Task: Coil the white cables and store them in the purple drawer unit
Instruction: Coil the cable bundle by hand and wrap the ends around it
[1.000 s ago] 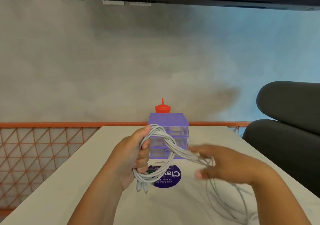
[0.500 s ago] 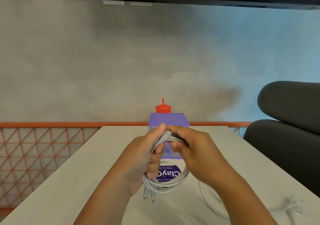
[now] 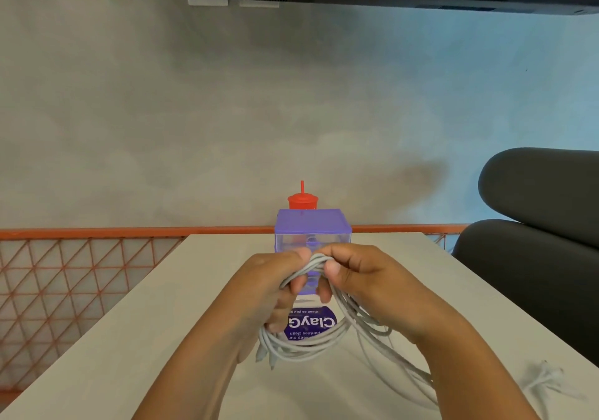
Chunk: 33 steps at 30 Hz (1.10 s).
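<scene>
A bundle of white cables [image 3: 301, 350] hangs in loops above the table, in front of the purple drawer unit [image 3: 312, 230]. My left hand [image 3: 270, 293] grips the left side of the coil, its fingers curled round the strands. My right hand [image 3: 363, 285] pinches the top of the coil between thumb and fingers. Loose cable trails from the coil down to the right, ending in blurred plugs [image 3: 544, 376] on the table. Both hands hide the lower drawers of the unit.
A red cup with a straw [image 3: 303, 199] stands behind the drawer unit. A round purple sticker [image 3: 311, 325] lies on the pale table [image 3: 155, 338]. An orange mesh railing [image 3: 71, 277] runs on the left, a dark chair [image 3: 534, 244] on the right.
My right hand came in from the right with a strand and joined the left hand at the top of the coil. The loose tail on the table has drawn shorter.
</scene>
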### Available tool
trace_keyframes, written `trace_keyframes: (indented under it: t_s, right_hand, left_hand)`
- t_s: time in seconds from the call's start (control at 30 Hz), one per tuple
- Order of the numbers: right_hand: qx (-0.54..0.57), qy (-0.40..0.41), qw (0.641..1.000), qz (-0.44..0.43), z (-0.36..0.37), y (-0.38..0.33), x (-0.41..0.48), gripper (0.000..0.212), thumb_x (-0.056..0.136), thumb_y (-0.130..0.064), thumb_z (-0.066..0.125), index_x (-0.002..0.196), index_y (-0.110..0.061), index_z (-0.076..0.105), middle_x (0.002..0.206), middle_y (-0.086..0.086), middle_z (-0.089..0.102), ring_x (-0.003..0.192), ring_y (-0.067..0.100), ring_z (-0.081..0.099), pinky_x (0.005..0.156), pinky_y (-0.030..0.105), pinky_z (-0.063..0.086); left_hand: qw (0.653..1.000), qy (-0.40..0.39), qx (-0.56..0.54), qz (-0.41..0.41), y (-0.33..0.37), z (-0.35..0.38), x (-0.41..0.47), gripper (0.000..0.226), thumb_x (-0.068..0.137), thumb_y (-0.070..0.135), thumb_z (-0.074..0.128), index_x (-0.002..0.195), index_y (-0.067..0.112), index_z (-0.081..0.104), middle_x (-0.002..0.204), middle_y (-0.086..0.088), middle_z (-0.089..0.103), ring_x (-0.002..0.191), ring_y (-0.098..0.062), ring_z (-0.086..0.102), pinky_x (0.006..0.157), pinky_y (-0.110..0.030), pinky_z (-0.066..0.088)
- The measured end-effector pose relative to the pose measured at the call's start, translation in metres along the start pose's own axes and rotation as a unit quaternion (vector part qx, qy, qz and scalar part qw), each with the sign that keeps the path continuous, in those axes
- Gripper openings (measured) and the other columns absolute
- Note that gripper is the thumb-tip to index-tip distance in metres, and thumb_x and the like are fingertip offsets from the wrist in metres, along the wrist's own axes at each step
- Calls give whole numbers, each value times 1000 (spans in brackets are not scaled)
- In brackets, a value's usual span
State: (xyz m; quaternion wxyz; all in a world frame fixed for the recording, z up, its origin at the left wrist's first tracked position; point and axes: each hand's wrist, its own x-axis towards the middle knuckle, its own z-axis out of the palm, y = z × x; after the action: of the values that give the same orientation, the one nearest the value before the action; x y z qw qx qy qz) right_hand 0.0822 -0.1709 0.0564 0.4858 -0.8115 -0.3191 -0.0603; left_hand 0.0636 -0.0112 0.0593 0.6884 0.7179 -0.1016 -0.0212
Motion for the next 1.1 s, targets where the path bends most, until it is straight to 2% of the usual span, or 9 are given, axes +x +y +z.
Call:
trace_keyframes:
  t_s: [0.1, 0.23, 0.37, 0.47, 0.6, 0.67, 0.77, 0.97, 1.1]
  right_hand:
    - [-60, 67, 996, -21, 6, -4, 1, 15, 95, -20, 48, 89, -25, 61, 79, -9, 63, 71, 3, 54, 66, 19, 44]
    - [79, 34, 996, 1, 5, -5, 1, 15, 84, -30, 51, 86, -18, 60, 65, -7, 62, 61, 4, 54, 59, 12, 40]
    - [108, 10, 994, 33, 10, 1, 3, 25, 98, -25, 41, 95, -7, 59, 54, -5, 56, 63, 15, 63, 75, 34, 47]
    - [106, 16, 993, 47, 7, 6, 3, 32, 92, -39, 44, 86, -14, 63, 69, -1, 66, 72, 22, 59, 74, 39, 44]
    - [-1, -71, 994, 79, -7, 9, -3, 31, 80, -44, 65, 108, -33, 59, 109, -4, 65, 100, 16, 62, 90, 32, 50]
    - [-121, -45, 987, 97, -10, 8, -5, 29, 82, -29, 66, 98, -47, 50, 100, -7, 64, 89, 13, 61, 74, 19, 51]
    - [-235, 20, 969, 70, -13, 5, -4, 5, 90, -30, 55, 86, -29, 58, 85, -2, 65, 78, 19, 59, 68, 30, 50]
    - [-284, 95, 954, 22, -30, 2, -11, 27, 88, -43, 52, 112, -37, 63, 96, -12, 68, 85, 9, 59, 75, 30, 49]
    - [-456, 258, 841, -137, -43, 5, -14, 48, 92, -53, 31, 110, -28, 68, 69, -4, 62, 55, 19, 58, 43, 30, 42]
  left_hand:
    - [1000, 18, -13, 7, 4, -1, -1, 35, 65, 38, 57, 42, 16, 42, 40, 4, 18, 33, -9, 13, 37, -16, 16]
    - [999, 34, -31, 24, 4, 3, -2, 41, 74, 31, 63, 44, 14, 40, 39, 5, 18, 33, -9, 12, 35, -16, 19]
    - [996, 67, -40, 35, -1, 8, 2, 43, 91, 25, 49, 51, 12, 37, 39, 5, 19, 33, -10, 13, 37, -15, 19]
    - [995, 79, -46, 45, -2, 7, 4, 43, 91, 27, 48, 53, 12, 37, 39, 5, 20, 34, -10, 14, 36, -17, 19]
    - [987, 101, -117, 49, 0, -3, 6, 41, 92, 31, 46, 57, 12, 37, 42, 4, 19, 32, -9, 15, 34, -17, 20]
    - [980, 108, -161, 40, -1, -6, 8, 41, 93, 31, 44, 57, 13, 37, 40, 5, 19, 30, -8, 15, 34, -16, 19]
    - [973, 117, -196, 37, -2, -10, 9, 42, 93, 32, 44, 56, 13, 38, 37, 6, 20, 28, -7, 16, 34, -15, 19]
    - [975, 102, -192, 35, 1, -13, 8, 42, 92, 33, 44, 57, 12, 41, 39, 5, 19, 28, -7, 16, 33, -15, 21]
    - [977, 16, -211, 17, 1, -13, 6, 34, 83, 36, 50, 64, 9, 55, 39, 4, 21, 28, -7, 19, 34, -17, 26]
